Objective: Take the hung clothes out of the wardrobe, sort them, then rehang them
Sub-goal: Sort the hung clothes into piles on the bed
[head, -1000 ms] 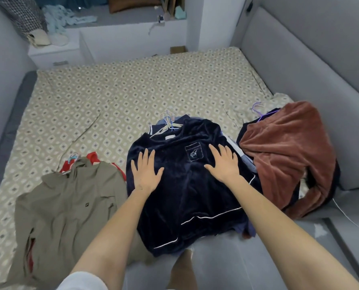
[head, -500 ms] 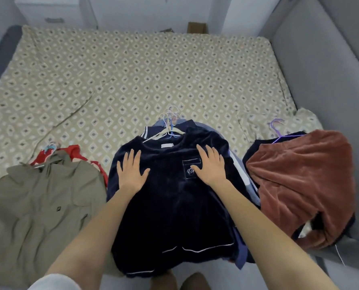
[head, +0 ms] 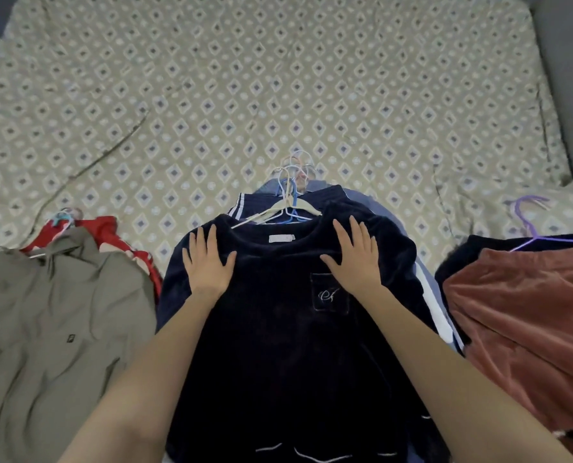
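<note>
With clothes off the rail and in three piles on the bed [head: 278, 78], sorting looks nearly done; rehanging remains. Left hand [head: 208, 262] and right hand [head: 353, 259] press flat, fingers straight, on the navy velour top [head: 278, 329] between the olive jacket [head: 54, 322] and the rust velour garment [head: 529, 329].

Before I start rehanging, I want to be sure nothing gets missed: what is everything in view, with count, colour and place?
bedsheet: one, beige with diamonds, under everything
navy top: one, navy with white piping, top of middle pile
clothes beneath: count unclear, blue and navy, middle pile
hangers: several, white, blue and silver, at middle pile's collars
olive jacket: one, olive, left pile
red garment: one, red and white, under olive jacket
rust garment: one, rust brown, right pile
black garment: one, black, under rust garment
purple hanger: one, purple, right pile
left hand: one, flat on navy top
right hand: one, flat on navy top
</note>
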A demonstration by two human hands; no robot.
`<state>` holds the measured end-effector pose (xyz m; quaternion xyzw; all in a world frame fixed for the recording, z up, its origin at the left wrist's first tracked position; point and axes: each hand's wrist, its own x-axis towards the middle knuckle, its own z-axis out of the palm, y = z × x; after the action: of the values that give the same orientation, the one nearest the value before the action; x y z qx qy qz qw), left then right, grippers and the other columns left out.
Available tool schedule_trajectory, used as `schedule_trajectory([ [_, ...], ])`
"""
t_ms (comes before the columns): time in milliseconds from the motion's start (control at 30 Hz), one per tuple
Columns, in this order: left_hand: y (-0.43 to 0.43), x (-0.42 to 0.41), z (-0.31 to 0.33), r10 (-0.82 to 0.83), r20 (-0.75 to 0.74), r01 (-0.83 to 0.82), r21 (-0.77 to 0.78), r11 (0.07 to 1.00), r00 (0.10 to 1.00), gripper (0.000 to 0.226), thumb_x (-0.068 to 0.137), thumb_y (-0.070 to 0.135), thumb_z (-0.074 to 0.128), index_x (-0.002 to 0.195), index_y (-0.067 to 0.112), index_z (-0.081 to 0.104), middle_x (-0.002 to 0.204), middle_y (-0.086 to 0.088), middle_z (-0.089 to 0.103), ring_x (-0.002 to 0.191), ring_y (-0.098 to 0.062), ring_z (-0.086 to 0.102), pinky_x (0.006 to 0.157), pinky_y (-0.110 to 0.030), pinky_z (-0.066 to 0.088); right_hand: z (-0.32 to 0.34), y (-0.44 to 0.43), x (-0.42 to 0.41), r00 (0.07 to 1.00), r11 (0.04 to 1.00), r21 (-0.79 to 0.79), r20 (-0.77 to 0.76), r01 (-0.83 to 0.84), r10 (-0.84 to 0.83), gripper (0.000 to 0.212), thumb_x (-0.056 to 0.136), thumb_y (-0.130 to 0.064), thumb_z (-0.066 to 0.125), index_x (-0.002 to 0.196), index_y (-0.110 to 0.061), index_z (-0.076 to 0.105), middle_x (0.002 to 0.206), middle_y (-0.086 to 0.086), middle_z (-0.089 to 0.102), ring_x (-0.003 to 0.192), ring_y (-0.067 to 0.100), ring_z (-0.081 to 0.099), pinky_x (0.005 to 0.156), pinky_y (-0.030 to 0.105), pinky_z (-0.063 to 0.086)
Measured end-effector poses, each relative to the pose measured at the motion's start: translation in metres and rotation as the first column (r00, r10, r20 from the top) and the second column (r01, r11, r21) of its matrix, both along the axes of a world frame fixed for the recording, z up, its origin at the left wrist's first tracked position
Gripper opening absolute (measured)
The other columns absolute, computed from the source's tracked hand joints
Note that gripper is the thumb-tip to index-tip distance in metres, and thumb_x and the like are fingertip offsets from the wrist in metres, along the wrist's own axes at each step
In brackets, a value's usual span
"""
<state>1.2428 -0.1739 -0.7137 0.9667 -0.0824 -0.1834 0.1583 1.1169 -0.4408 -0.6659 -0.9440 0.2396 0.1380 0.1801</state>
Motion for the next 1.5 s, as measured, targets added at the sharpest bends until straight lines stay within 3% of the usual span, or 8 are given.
schedule_trajectory([
  [167, -0.008, 0.006, -0.037, 0.035, 0.097, -0.036, 0.007, 0.999, 0.995, 0.063, 0.104, 0.042, 0.037, 0.157, 0.016, 0.016, 0.162, -0.010, 0.022, 0.152, -0.026, 0.010, 0.121, -0.049, -0.001, -0.045, -0.014, 0.019, 0.996, 0.997, -0.060, 0.073, -0.055, 0.059, 0.077, 0.097, -0.058, 0.041, 0.157, -0.029, 0.003, 0.164, 0.007, 0.004, 0.151, 0.027, -0.004, 0.121, 0.047, -0.003],
  [300, -0.007, 0.001, -0.052, 0.077, 0.288, -0.067, -0.046, 0.997, 0.954, 0.047, 0.102, 0.028, 0.049, 0.142, 0.004, 0.045, 0.130, -0.019, 0.055, 0.124, -0.036, 0.047, 0.117, -0.054, 0.018, -0.066, -0.019, 0.024, 0.993, 0.994, -0.103, 0.110, -0.022, 0.034, 0.077, 0.096, -0.059, 0.041, 0.156, -0.019, 0.017, 0.148, 0.013, 0.040, 0.141, 0.031, 0.031, 0.120, 0.048, 0.008],
  [400, 0.000, -0.002, -0.045, 0.053, 0.318, -0.047, -0.025, 0.999, 0.947, 0.038, 0.099, 0.025, 0.055, 0.127, -0.001, 0.055, 0.109, -0.020, 0.060, 0.099, -0.039, 0.053, 0.100, -0.052, 0.039, -0.063, -0.018, 0.024, 0.988, 0.993, -0.115, 0.154, 0.005, 0.013, 0.069, 0.096, -0.057, 0.043, 0.150, -0.015, 0.033, 0.133, 0.016, 0.051, 0.127, 0.035, 0.044, 0.117, 0.049, 0.021],
  [500, 0.008, -0.009, -0.025, 0.050, 0.286, -0.046, -0.021, 0.999, 0.957, 0.033, 0.097, 0.027, 0.059, 0.116, 0.000, 0.058, 0.100, -0.017, 0.060, 0.089, -0.037, 0.052, 0.086, -0.048, 0.042, -0.047, -0.020, 0.020, 0.992, 0.996, -0.093, 0.125, 0.005, 0.007, 0.059, 0.097, -0.055, 0.044, 0.142, -0.016, 0.044, 0.126, 0.015, 0.053, 0.118, 0.035, 0.047, 0.105, 0.046, 0.035],
  [600, 0.016, -0.022, 0.003, 0.092, 0.263, -0.081, -0.054, 0.995, 0.960, 0.028, 0.095, 0.028, 0.060, 0.108, 0.004, 0.059, 0.097, -0.014, 0.061, 0.088, -0.035, 0.052, 0.081, -0.046, 0.041, -0.023, -0.019, 0.013, 0.994, 0.997, -0.073, 0.107, -0.016, 0.023, 0.052, 0.097, -0.054, 0.045, 0.132, -0.017, 0.048, 0.118, 0.011, 0.056, 0.112, 0.033, 0.050, 0.094, 0.046, 0.040],
  [933, 0.051, -0.091, 0.114, 0.134, 0.192, -0.093, -0.210, 0.973, 0.972, 0.033, 0.096, 0.028, 0.061, 0.127, 0.017, 0.060, 0.112, -0.008, 0.065, 0.105, -0.033, 0.056, 0.092, -0.046, 0.044, 0.100, -0.006, 0.001, 0.972, 0.988, -0.081, 0.183, -0.132, 0.144, 0.043, 0.097, -0.054, 0.045, 0.094, -0.013, 0.060, 0.090, 0.007, 0.061, 0.091, 0.031, 0.057, 0.069, 0.042, 0.044],
  [1267, 0.098, -0.131, 0.206, 0.087, 0.236, -0.003, -0.334, 0.943, 0.968, 0.043, 0.095, 0.061, 0.044, 0.114, 0.030, 0.066, 0.103, 0.008, 0.067, 0.102, -0.016, 0.057, 0.088, -0.037, 0.048, 0.191, 0.040, -0.068, 0.947, 0.993, -0.066, 0.302, -0.097, 0.113, 0.048, 0.096, -0.058, 0.042, 0.100, -0.016, 0.066, 0.092, 0.004, 0.069, 0.088, 0.027, 0.063, 0.065, 0.039, 0.050],
  [1500, 0.136, -0.184, 0.257, 0.060, 0.354, 0.088, -0.389, 0.917, 0.933, 0.027, 0.096, 0.049, 0.055, 0.103, 0.028, 0.070, 0.096, 0.004, 0.069, 0.093, -0.017, 0.060, 0.077, -0.036, 0.048, 0.243, 0.087, -0.147, 0.891, 0.999, -0.053, 0.453, -0.004, 0.027, 0.042, 0.095, -0.054, 0.050, 0.098, -0.018, 0.070, 0.089, 0.004, 0.071, 0.086, 0.027, 0.064, 0.068, 0.040, 0.052],
])
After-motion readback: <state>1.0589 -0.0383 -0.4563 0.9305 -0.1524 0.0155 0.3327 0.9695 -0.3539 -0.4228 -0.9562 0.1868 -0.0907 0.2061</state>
